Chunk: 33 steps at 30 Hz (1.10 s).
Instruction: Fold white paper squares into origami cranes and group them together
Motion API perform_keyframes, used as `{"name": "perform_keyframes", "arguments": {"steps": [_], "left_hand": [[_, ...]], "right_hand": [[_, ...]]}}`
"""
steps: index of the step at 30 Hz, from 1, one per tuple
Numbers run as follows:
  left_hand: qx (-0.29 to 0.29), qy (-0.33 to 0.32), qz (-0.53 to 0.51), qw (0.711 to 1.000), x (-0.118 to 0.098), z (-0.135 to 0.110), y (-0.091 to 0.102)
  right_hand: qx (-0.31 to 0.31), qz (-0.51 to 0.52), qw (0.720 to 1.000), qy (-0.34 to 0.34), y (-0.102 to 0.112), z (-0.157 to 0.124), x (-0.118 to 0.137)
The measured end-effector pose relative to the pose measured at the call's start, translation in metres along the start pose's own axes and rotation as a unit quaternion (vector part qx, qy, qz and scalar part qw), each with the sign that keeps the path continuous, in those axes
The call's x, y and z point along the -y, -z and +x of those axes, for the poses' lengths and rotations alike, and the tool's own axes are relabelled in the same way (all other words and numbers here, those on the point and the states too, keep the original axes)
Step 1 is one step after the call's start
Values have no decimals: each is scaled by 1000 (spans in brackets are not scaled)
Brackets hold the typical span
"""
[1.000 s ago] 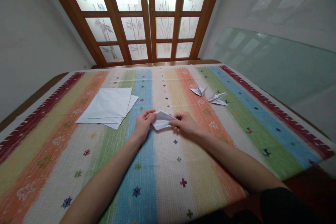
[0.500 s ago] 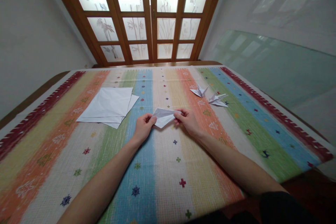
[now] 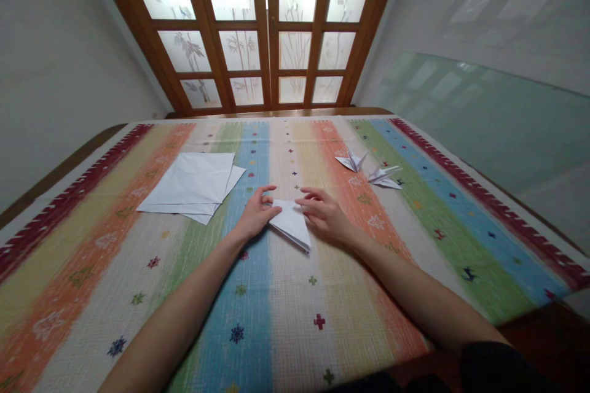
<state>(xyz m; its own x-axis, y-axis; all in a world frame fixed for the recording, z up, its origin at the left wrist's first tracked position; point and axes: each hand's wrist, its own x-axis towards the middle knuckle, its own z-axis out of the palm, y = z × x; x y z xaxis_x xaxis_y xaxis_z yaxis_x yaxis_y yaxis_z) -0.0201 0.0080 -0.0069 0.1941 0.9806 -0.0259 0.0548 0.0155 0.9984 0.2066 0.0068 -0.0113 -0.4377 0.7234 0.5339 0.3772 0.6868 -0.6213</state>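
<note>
A folded piece of white paper (image 3: 291, 221) is between my hands, its layers showing along the lower edge and one corner pointing toward me. My left hand (image 3: 258, 214) grips its left side, thumb on top and index finger stretched out beyond. At its right edge is my right hand (image 3: 326, 215), fingers apart and slightly bent; the fingertips are close to the paper's upper right corner, and whether they touch it I cannot tell.
White paper sheets (image 3: 188, 179) lie in a loose stack to the left. Two folded paper cranes (image 3: 353, 161) (image 3: 383, 177) rest to the right, farther back. A striped cloth (image 3: 295, 319) covers the table; wooden glass-paned doors (image 3: 271, 67) stand beyond.
The folded paper has turned, so a corner now points toward me. My right hand has let go of its right end and spread its fingers; my left index finger has stretched out.
</note>
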Motion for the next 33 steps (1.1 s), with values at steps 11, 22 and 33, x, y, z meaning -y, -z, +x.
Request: {"name": "perform_keyframes", "arguments": {"steps": [11,22,33], "left_hand": [[-9,-214,307,927,-2,11,3],[121,-265,471,832,1,-20,20],[12,-164,475,864,4,-12,8]], "right_hand": [[122,-131,981,68,-6,-4,-2],[137,-134,980,49,-11,-6,4],[57,-98,986,-124,-8,2,6]]}}
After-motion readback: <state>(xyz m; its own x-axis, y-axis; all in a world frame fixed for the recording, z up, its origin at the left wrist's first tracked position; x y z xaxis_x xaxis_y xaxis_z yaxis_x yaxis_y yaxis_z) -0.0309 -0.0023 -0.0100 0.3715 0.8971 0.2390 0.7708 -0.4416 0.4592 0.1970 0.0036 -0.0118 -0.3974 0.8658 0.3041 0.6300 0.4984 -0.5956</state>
